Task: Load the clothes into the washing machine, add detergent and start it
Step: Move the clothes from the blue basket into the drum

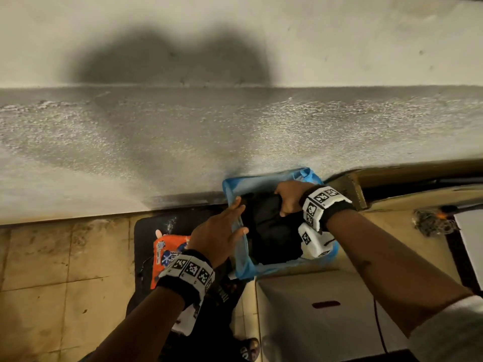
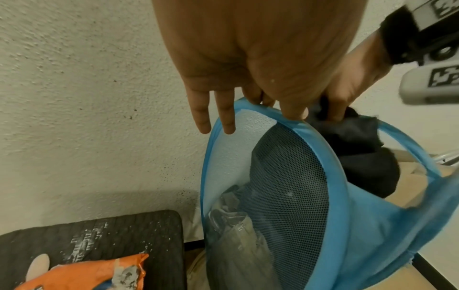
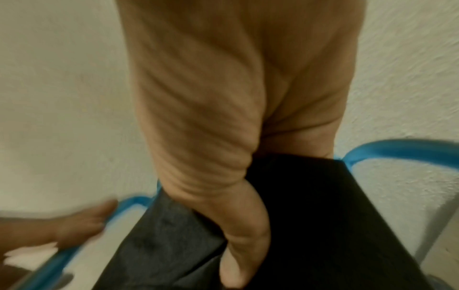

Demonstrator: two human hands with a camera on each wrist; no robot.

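Observation:
A blue mesh hamper (image 1: 245,267) stands against the wall, filled with dark clothes (image 1: 271,236). My left hand (image 1: 239,218) holds its left rim, thumb over the edge and fingers outside. In the left wrist view the thumb of that left hand (image 2: 248,68) presses on the hamper's (image 2: 367,225) rim, with two fingers straight down the outside. My right hand (image 1: 286,201) reaches into the far side and grips a dark garment. The right wrist view shows the right hand (image 3: 236,196) with its fingers curled into the dark cloth (image 3: 310,225). An orange detergent bag (image 1: 167,253) lies left of the hamper.
The detergent bag (image 2: 82,274) rests on a black mat (image 1: 149,231) on the tiled floor (image 1: 52,270). A cardboard box (image 1: 313,304) sits right in front of the hamper. More cardboard and a wire tangle (image 1: 431,220) lie to the right. The rough wall is close behind.

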